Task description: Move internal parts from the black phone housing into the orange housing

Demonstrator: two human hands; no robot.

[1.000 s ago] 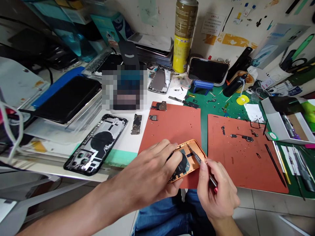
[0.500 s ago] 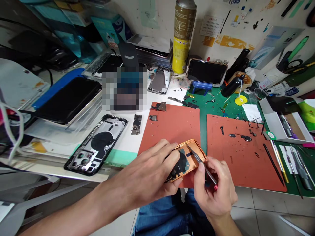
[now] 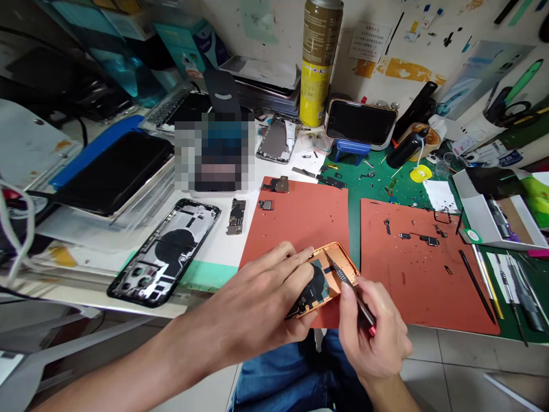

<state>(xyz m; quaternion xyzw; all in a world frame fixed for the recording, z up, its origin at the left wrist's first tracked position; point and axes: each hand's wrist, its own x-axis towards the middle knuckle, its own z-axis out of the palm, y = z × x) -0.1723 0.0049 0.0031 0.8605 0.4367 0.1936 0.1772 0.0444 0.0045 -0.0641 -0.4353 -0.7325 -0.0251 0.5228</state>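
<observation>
My left hand (image 3: 274, 286) is wrapped round an orange phone housing (image 3: 343, 258), which is tilted over the front edge of the orange-red mat (image 3: 304, 212). Its fingers cover the housing's left part. Between thumb and fingers my right hand (image 3: 377, 326) grips a slim screwdriver-like tool (image 3: 349, 286) with a red end. The tool's tip lies inside the housing, near its top edge; whether it touches is too small to tell. A black phone frame (image 3: 169, 249) and a small circuit board (image 3: 235, 217) lie to the left.
A second mat (image 3: 420, 286) bears small parts. Tweezers and thin tools (image 3: 510, 286) lie at its right, beside a white box (image 3: 497, 212). Behind stand a spray can (image 3: 319, 68) and a phone (image 3: 360, 123) on a blue stand. Stacked phones (image 3: 120, 171) are at the left.
The tool and my right hand have shifted very slightly left and are angled a little differently. The view has moved slightly. Both hands keep their hold.
</observation>
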